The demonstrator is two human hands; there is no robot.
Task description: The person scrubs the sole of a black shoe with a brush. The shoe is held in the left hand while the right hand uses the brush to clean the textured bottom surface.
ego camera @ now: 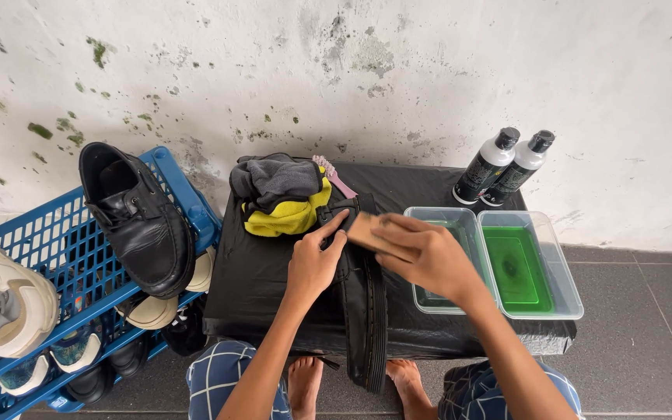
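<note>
- Two hands at work on one black shoe [363,303], laid sole-outward along the middle of the black-covered table [258,272], toe overhanging the near edge.
- Left hand [313,264] closed on the shoe's upper near the laces, steadying it.
- Right hand [421,253] gripping a wooden-backed brush [367,231], pressed against the shoe's upper end.
- Yellow and grey cloth [281,198] bunched at the far left corner; pink brush [334,175] just behind it.
- Two clear tubs [507,264] at the right edge, the outer one with green liquid; two bottles [503,167] at the far right corner.
- Blue crate [56,257] of shoes beside the left edge.
- Advised: hold the shoe firm, keep strokes short and even, work along the seam, avoid knocking the tubs close by the right wrist.
</note>
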